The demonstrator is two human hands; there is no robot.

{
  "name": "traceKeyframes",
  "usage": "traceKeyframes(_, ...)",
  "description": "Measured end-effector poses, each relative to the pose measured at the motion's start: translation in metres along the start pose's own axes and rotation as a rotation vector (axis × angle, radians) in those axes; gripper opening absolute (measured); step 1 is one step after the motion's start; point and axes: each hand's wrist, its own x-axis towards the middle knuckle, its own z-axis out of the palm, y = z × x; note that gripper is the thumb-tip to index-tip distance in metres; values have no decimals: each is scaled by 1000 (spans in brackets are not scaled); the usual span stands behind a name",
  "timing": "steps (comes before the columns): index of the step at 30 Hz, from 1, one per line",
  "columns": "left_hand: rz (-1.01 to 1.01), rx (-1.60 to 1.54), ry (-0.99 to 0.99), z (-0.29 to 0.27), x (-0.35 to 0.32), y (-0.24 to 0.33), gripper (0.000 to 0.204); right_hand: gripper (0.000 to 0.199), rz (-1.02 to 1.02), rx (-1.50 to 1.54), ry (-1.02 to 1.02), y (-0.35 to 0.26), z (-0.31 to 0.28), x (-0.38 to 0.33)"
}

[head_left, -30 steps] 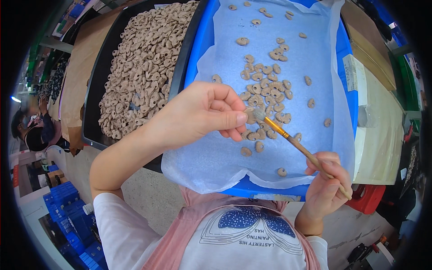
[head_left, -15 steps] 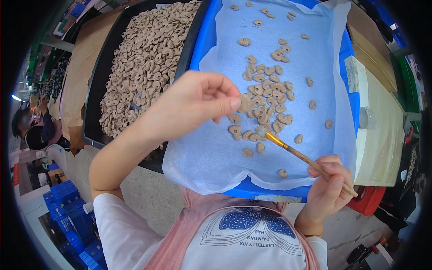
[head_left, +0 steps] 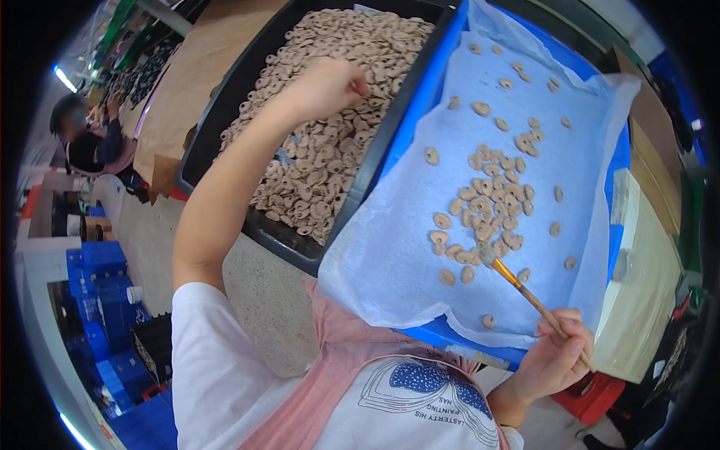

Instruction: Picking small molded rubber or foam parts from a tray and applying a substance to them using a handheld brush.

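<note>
My left hand [head_left: 330, 88] is over the black tray [head_left: 296, 251], its fingers curled downward; whether a piece is between them is hidden. Heaped in that tray are a great many small tan-brown, clay-like pieces [head_left: 315, 180], rounded and pierced with a hole. In my right hand [head_left: 556, 354] is a paintbrush [head_left: 534, 302] with a wooden handle and a gold-coloured ferrule. Its bristle tip points at the near edge of a loose cluster of similar ridged pieces [head_left: 491, 199], which lie on white paper [head_left: 390, 247] lining a blue tray [head_left: 431, 334].
Brown paper or board [head_left: 191, 82] lies left of the black tray. A pale, wrapped slab [head_left: 637, 300] borders the blue tray on the right. Below it is a red container [head_left: 589, 401]. Blue boxes [head_left: 105, 300] are stacked at left, and another person [head_left: 90, 139] is farther off.
My left hand has moved from above the paper, where it pinched a tan piece, to the black tray. The brush stays by the cluster. The whole view has shifted and tilted.
</note>
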Motion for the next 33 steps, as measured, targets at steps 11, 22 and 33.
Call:
traceKeyframes(11, 19, 274, 55, 8, -1, -1, 10, 30, -12, -4, 10, 1, 0, -1)
traceKeyframes(22, -233, -1554, -468, -16, -36, 135, 13, 35, 0, 107, 74, 2, -5, 1)
traceKeyframes(33, -283, -1488, -619, -5, -42, 150, 11, 37, -54, -12, -90, 3, -8, 1)
